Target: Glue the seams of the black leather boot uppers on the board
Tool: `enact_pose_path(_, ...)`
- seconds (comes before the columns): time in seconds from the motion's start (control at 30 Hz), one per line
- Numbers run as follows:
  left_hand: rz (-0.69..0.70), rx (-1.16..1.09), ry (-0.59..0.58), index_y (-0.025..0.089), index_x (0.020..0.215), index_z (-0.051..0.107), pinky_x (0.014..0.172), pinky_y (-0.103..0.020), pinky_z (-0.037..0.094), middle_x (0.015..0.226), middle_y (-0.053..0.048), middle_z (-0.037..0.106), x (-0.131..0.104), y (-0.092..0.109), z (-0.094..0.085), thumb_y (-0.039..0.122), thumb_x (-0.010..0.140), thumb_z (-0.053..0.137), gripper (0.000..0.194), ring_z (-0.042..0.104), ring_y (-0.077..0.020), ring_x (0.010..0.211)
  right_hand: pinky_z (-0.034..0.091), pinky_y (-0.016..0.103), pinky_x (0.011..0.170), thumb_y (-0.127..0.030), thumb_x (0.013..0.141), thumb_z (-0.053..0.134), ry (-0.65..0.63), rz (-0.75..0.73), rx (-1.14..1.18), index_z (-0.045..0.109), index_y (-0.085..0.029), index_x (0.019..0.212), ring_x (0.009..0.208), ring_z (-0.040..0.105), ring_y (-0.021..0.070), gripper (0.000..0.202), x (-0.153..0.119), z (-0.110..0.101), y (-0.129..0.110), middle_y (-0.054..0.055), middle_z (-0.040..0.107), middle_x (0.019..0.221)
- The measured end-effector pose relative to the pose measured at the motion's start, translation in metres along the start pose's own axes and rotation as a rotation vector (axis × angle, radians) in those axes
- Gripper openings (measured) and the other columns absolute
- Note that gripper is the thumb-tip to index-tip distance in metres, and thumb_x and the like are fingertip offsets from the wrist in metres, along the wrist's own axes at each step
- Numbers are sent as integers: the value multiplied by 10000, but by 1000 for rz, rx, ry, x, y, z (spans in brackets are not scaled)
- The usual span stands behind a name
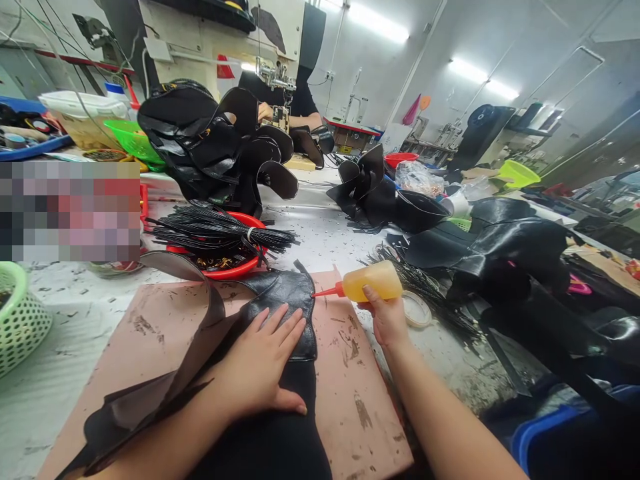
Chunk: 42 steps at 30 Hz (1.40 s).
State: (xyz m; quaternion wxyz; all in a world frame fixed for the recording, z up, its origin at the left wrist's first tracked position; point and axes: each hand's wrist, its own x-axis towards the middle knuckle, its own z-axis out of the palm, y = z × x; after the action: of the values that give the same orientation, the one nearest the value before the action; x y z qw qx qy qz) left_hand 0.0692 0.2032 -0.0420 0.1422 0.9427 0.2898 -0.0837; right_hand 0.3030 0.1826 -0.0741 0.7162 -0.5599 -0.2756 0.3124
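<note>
My left hand (267, 353) lies flat with its fingers spread on a black leather piece (295, 287), pressing it against a pink board (350, 400). In my right hand (387, 317) is a squeeze bottle (377, 280) of yellowish liquid, tipped on its side. Its thin red nozzle (327, 291) points left and its tip meets the right edge of the leather piece. A brown-lined strip of the same work (210, 300) curls up to the left of my left wrist. Whether liquid is coming out is too small to tell.
Behind the board, a red basket (235, 270) holds bundled black strips (220, 227). A tape roll (417, 310) lies right of the bottle. Black leather pieces (495, 247) pile up at right, more (200, 147) at back left. A co-worker's hand (265, 113) is at a sewing machine.
</note>
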Motion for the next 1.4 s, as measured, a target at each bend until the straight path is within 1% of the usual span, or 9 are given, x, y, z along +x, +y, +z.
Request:
enact_pose_path(0.13, 8, -3, 30, 128, 1380, 229, 1077, -521, 125, 1445, -117, 149, 1, -1, 3, 727, 546, 593, 1089, 94, -337, 1334, 474, 224, 434, -379, 511, 769, -14, 1, -3, 601, -163, 822, 646, 607, 167, 414, -2, -1, 0, 16, 647, 735)
enact_pose_path(0.27, -1, 0, 11, 131, 1381, 228, 1080, -513, 116, 1445, -115, 140, 0, 1, 0, 734, 550, 583, 1087, 90, -333, 1335, 465, 221, 427, -375, 506, 771, -36, 12, 1, 597, -167, 818, 642, 607, 169, 414, -6, -1, -1, 14, 648, 731)
enact_pose_path(0.43, -7, 5, -11, 106, 1380, 221, 1080, -513, 119, 1445, -121, 132, 0, 3, -4, 733, 555, 582, 1097, 82, -330, 1337, 453, 213, 408, -379, 485, 783, -48, 29, 3, 597, -165, 807, 622, 599, 165, 429, -11, -1, -4, 9, 642, 708)
enact_pose_path(0.77, 2, 11, 41, 101, 1365, 272, 1079, -498, 139, 1439, -139, 187, 0, 3, 0, 720, 535, 611, 1089, 114, -323, 1336, 451, 229, 398, -392, 484, 776, -60, 46, -21, 588, -168, 787, 592, 576, 161, 421, -25, -7, -7, 3, 626, 688)
enact_pose_path(0.9, 7, 25, 43, 106, 1363, 280, 1081, -492, 121, 1444, -140, 169, 0, 3, 2, 721, 543, 602, 1075, 100, -327, 1337, 433, 213, 390, -380, 465, 784, -40, 51, 2, 578, -172, 772, 572, 564, 148, 425, -34, -11, -9, -3, 618, 680)
enact_pose_path(1.03, 18, 35, 18, 95, 1377, 239, 1081, -496, 99, 1449, -142, 129, 0, 2, 1, 761, 476, 597, 1176, 83, -339, 1337, 419, 207, 386, -377, 456, 786, -2, 54, 19, 570, -179, 788, 570, 560, 146, 442, -43, -16, -11, -5, 612, 679)
enact_pose_path(1.23, 38, 48, 17, 83, 1382, 213, 1079, -496, 80, 1455, -136, 95, 0, 1, 3, 798, 459, 560, 1218, 68, -344, 1339, 471, 250, 474, -355, 421, 802, 63, 99, 76, 589, -186, 807, 621, 584, 160, 472, -58, -21, -13, 12, 638, 749)
enact_pose_path(1.4, 39, 65, 22, 71, 1378, 219, 1079, -496, 77, 1455, -141, 106, 0, 1, 4, 797, 460, 559, 1219, 67, -341, 1339, 500, 267, 514, -354, 426, 808, 69, 126, 103, 600, -185, 812, 635, 595, 160, 470, -68, -25, -13, 13, 639, 760)
